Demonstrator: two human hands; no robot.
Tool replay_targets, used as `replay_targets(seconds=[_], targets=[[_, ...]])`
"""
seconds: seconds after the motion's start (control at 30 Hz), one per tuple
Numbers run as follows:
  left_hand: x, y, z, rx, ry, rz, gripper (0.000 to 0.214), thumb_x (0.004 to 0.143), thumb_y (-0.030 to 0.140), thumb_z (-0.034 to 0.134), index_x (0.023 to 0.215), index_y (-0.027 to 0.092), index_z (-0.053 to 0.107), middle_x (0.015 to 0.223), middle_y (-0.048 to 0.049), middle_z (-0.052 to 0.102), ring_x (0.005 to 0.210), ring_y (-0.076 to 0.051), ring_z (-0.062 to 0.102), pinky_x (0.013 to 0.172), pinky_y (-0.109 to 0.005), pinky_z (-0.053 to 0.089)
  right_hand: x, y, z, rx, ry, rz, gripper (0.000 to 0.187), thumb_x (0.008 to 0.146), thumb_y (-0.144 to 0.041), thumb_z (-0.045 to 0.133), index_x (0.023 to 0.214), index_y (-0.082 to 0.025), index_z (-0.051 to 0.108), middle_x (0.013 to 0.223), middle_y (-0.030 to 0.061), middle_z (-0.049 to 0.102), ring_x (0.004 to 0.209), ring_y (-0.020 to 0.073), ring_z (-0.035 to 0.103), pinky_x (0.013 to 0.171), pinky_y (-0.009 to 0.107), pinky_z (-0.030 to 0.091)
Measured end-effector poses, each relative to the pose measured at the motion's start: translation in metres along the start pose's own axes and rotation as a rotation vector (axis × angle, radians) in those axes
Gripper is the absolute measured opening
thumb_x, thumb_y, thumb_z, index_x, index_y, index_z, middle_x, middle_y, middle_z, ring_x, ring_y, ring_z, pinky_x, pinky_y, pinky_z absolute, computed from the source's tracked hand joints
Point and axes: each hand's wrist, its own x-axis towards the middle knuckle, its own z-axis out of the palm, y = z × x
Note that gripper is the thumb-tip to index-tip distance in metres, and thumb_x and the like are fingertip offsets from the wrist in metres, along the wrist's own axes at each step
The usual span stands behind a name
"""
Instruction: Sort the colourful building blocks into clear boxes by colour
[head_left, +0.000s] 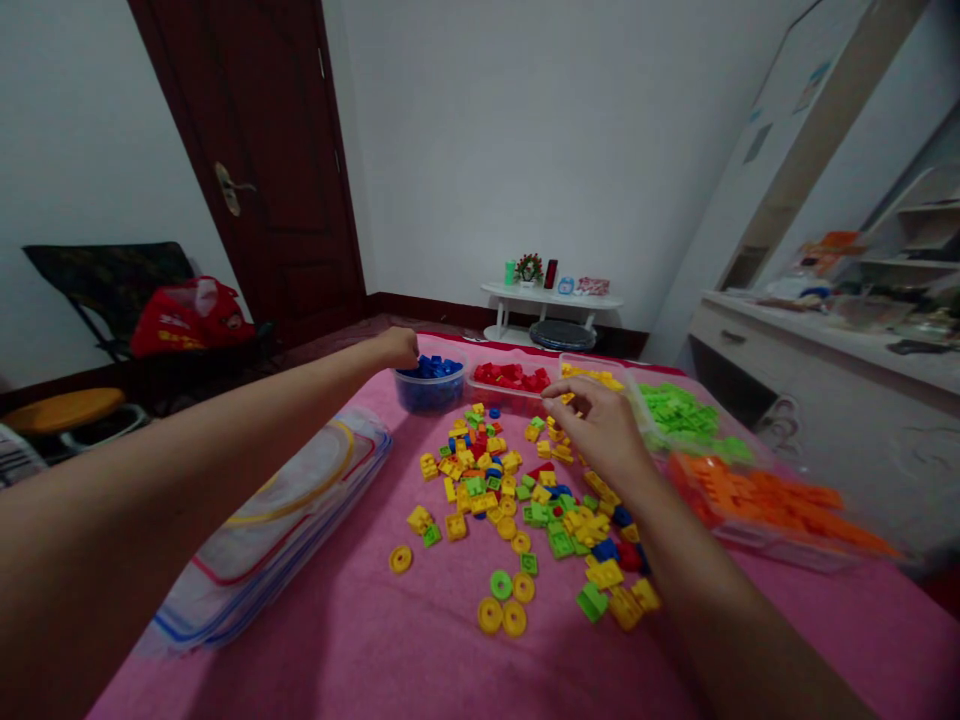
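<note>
My left hand [397, 348] is at the left rim of a round clear tub [429, 395] of blue building bricks [435, 367]. Its fingers are bent down and closed; whatever they may hold is hidden. My right hand [600, 412] hovers in front of the tubs of red bricks [514, 377] and yellow bricks [592, 375], its fingers loosely bent and apart, with nothing visible in them. Below, between my arms, a loose pile of mixed yellow, green, blue and red bricks [480, 470] spreads over the pink cloth [420, 650]. Yellow rings [514, 618] lie nearest me.
Stacked clear lids [292, 500] lie under my left forearm. To the right stand tubs of green bricks [679, 410] and orange bricks [765, 495]. Beyond the table are a low white shelf [555, 298], a dark door [255, 150], a chair with a red bag [191, 318] and a white cabinet [825, 370].
</note>
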Motion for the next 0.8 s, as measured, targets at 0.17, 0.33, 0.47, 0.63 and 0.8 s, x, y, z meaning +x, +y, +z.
replay_targets(seconds=[0.17,0.33,0.47,0.63,0.8], targets=[[0.005,0.012,0.008,-0.248,-0.066,-0.093,0.031,0.064,0.014,0.063,0.094,0.012,0.07,0.066,-0.0048,0.067,0.065,-0.015,0.062,0.067,-0.024,0.048,0.0,0.003,0.001,-0.023,-0.015,0.016,0.013,0.074,-0.024,0.054,0.076,-0.019,0.066,0.075,0.0027,0.064,0.063,0.0135,0.054,0.06,0.026,0.041],[0.003,0.014,0.019,0.029,-0.12,0.037,0.025,0.064,0.019,0.065,0.087,0.015,0.073,0.076,-0.0037,0.069,0.072,-0.016,0.062,0.07,-0.022,0.046,0.0,0.007,0.0,-0.004,-0.029,0.028,0.014,0.074,-0.024,0.054,0.077,-0.018,0.067,0.076,0.0029,0.065,0.062,0.0133,0.056,0.061,0.026,0.041],[0.002,0.01,0.029,0.122,-0.193,0.07,0.026,0.07,0.021,0.058,0.091,0.017,0.073,0.084,-0.0042,0.071,0.073,-0.017,0.062,0.071,-0.022,0.045,0.0,0.007,0.0,0.014,-0.037,0.049,0.014,0.073,-0.024,0.055,0.076,-0.018,0.067,0.073,0.0027,0.066,0.061,0.0134,0.056,0.06,0.026,0.042],[-0.006,0.024,0.042,0.103,0.15,0.148,0.035,0.069,0.019,0.058,0.102,0.017,0.069,0.104,-0.0065,0.067,0.097,-0.02,0.059,0.084,-0.022,0.042,0.0,0.009,-0.002,-0.01,-0.153,0.081,0.014,0.073,-0.023,0.055,0.076,-0.017,0.068,0.073,0.0027,0.067,0.06,0.0132,0.057,0.057,0.024,0.041],[-0.045,0.062,0.071,-0.106,0.085,0.331,0.023,0.071,0.021,0.056,0.086,0.017,0.072,0.079,-0.0041,0.07,0.072,-0.015,0.062,0.065,-0.022,0.044,-0.001,0.015,-0.008,-0.082,-0.385,0.101,0.015,0.072,-0.022,0.056,0.076,-0.018,0.069,0.07,0.0022,0.068,0.06,0.0134,0.058,0.056,0.024,0.04]])
